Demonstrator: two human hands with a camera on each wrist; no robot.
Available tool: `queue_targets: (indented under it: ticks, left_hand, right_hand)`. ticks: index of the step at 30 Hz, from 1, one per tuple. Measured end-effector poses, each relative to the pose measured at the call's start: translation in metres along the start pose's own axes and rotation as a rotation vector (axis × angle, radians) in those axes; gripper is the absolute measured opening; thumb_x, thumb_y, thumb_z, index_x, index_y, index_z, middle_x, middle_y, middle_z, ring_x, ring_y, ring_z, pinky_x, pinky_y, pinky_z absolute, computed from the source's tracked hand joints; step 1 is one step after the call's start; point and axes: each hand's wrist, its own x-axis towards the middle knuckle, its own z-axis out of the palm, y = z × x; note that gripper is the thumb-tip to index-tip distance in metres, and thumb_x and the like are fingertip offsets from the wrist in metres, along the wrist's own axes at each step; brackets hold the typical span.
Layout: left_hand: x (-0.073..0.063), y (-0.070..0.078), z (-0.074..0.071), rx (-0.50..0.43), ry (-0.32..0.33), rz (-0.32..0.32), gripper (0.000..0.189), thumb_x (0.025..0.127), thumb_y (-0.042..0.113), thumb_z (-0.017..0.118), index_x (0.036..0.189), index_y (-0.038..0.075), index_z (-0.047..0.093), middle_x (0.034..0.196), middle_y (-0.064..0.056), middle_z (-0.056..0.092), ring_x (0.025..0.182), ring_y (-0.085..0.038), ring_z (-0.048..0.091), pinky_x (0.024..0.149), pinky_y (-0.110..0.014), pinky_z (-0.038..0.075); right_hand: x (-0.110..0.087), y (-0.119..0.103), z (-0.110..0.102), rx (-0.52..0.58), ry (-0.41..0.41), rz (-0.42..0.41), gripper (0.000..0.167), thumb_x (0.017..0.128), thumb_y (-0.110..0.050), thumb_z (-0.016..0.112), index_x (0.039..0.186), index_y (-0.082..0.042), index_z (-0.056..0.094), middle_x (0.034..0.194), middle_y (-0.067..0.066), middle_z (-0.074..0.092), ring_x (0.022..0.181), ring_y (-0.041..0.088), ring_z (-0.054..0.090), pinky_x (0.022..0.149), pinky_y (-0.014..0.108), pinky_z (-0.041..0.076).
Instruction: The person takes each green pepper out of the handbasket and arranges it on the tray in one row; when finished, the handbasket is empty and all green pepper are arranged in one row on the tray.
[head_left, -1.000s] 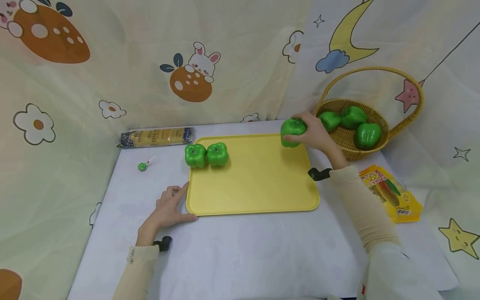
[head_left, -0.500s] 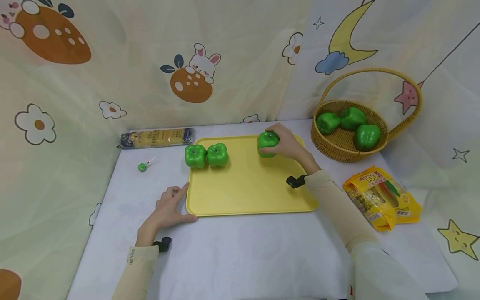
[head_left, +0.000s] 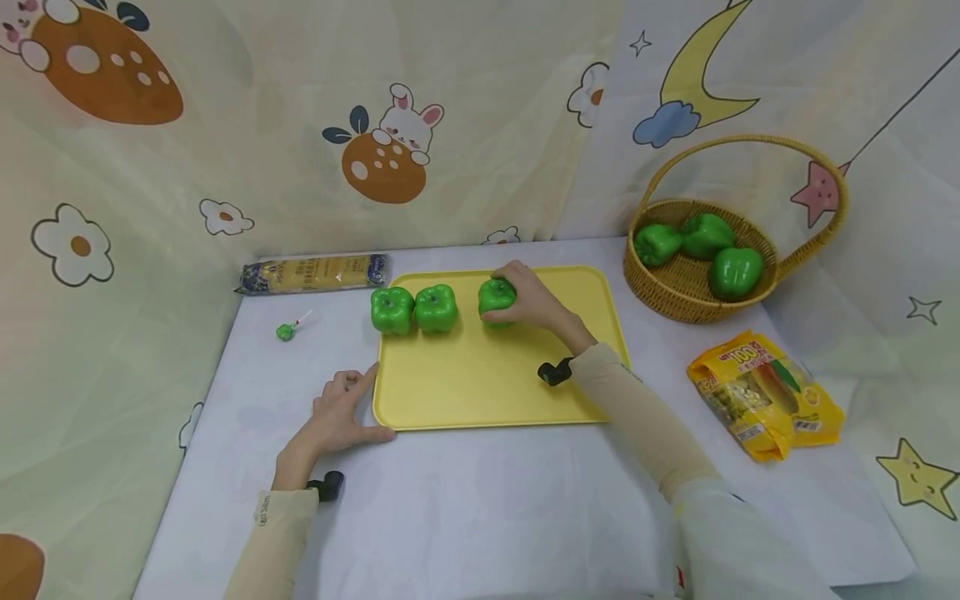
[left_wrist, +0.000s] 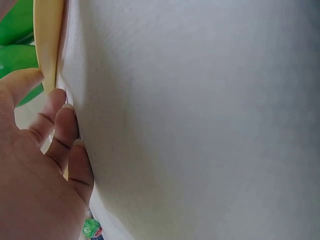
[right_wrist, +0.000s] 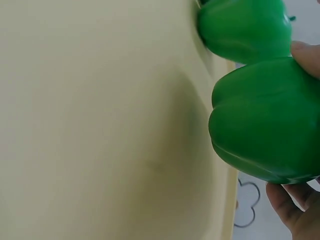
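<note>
My right hand grips a green bell pepper over the yellow tray. In the right wrist view the thumb and fingers hold this pepper from opposite sides, a little above the tray's surface. Two more bell peppers stand side by side at the tray's back left corner, apart from the held one. At the tray's left edge rests my left hand, its thumb and index finger spread against the rim. The left wrist view shows its other fingers loosely bent, holding nothing.
A wicker basket with several green peppers stands at the back right. Yellow snack bags lie in front of it. Along the back left is a long noodle-like package; a green lollipop lies nearer.
My right hand has carried the bell pepper leftward from beside the basket, over the tray toward the two peppers. The left hand has stayed at the tray's edge.
</note>
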Motion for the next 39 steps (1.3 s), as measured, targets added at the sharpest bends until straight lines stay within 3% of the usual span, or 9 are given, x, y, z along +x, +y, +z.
queue_targets:
  ticks: [12, 39]
  left_hand:
    - [0.0, 0.001, 0.0, 0.003, 0.001, 0.0, 0.124, 0.063, 0.07, 0.083, 0.162, 0.031, 0.019, 0.14, -0.014, 0.035, 0.119, -0.032, 0.035, 0.095, -0.053, 0.033]
    - [-0.001, 0.0, 0.001, 0.009, 0.012, 0.006, 0.124, 0.063, 0.071, 0.083, 0.161, 0.031, 0.019, 0.142, -0.015, 0.035, 0.12, -0.033, 0.037, 0.096, -0.055, 0.034]
  right_hand:
    - [0.017, -0.009, 0.024, -0.012, -0.039, 0.007, 0.079, 0.077, -0.041, 0.085, 0.14, -0.007, 0.051, 0.136, 0.011, 0.043, 0.119, 0.028, 0.047, 0.101, 0.048, 0.048]
    - [0.018, -0.017, 0.026, -0.019, -0.068, 0.005, 0.089, 0.076, -0.046, 0.086, 0.145, -0.006, 0.046, 0.132, 0.012, 0.041, 0.114, 0.028, 0.049, 0.1, 0.047, 0.049]
